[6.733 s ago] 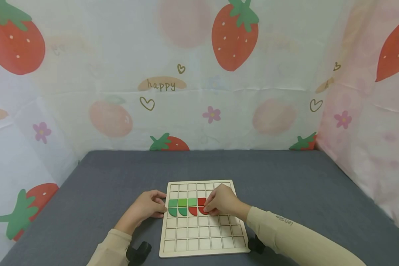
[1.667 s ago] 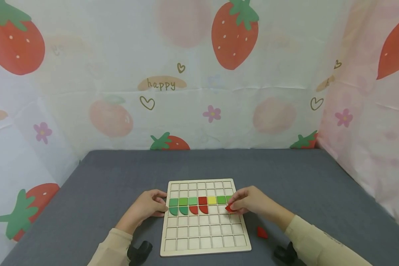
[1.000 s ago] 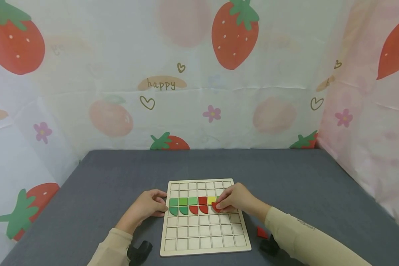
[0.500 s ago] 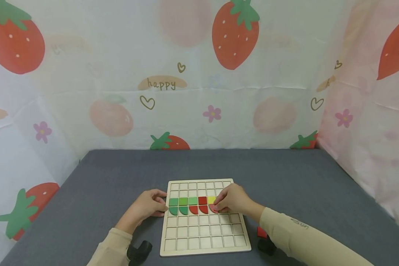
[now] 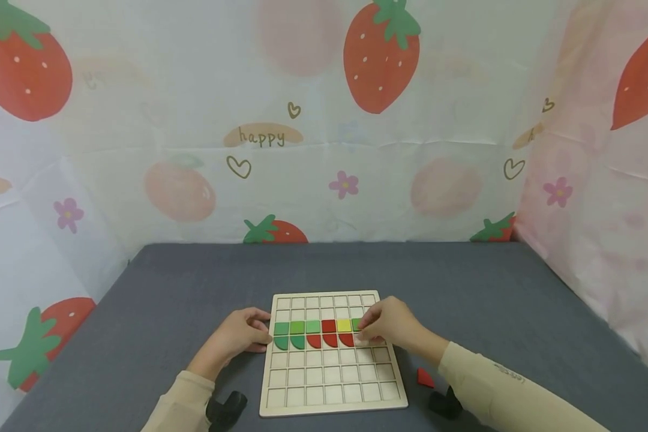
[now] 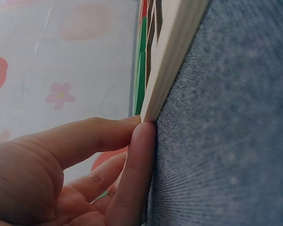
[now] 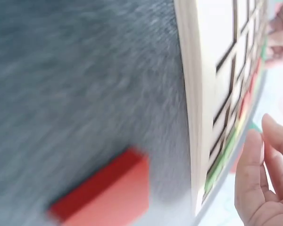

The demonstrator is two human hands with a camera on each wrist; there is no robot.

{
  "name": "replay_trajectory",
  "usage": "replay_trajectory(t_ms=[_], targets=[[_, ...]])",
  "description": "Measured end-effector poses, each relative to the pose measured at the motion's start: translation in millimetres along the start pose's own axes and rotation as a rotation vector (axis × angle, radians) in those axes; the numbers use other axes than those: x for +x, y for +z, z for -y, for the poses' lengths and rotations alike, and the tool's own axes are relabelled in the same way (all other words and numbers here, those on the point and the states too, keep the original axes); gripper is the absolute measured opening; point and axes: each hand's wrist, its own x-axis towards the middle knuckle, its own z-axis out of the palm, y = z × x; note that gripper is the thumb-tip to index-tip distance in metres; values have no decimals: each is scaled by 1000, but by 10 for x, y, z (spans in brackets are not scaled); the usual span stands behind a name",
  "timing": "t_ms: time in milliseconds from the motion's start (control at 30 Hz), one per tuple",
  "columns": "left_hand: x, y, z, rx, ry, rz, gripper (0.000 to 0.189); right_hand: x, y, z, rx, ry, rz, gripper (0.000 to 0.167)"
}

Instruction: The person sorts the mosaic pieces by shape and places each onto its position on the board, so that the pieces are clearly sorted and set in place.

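Observation:
A square wooden grid board [image 5: 333, 414] lies on the grey cloth. My left hand [image 5: 241, 333] is at its left edge; in the left wrist view the fingertips [image 6: 144, 129] touch the wooden side. One row of cells holds green squares [image 5: 282, 328], a red square [image 5: 329, 326], a yellow square [image 5: 344, 324] and a green square, partly hidden by my right hand. In the row below are green quarter-rounds [image 5: 281, 342] and red quarter-rounds [image 5: 347, 340]. My right hand [image 5: 391, 324] hovers over the board's right part, thumb and index slightly apart, nothing visible between them.
A loose red piece [image 5: 425, 378] lies on the cloth right of the board, close to the black wrist strap [image 5: 445, 405]. Behind the table [image 5: 194, 270] hangs a white cloth [image 5: 324, 198] printed with strawberries.
My right hand brought a red quarter-round from the board's right side to the cell below the yellow square, set it down, let go and drew back slightly right. The left hand stayed put.

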Motion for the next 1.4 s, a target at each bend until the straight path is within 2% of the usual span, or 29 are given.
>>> replay_trajectory(t_ms=[333,667,1100,1400], targets=[[6,29,18,11,13,-29,46,-244,-374,-272,7,56,18,17],[18,12,40,7,8,0,47,-390,-586,-549,27,93,86,25],[25,14,32,16,10,-4,48,-521,-682,-715,6,127,137,30],[9,15,19,5,14,-13,48,-547,-695,-772,92,44,242,34]])
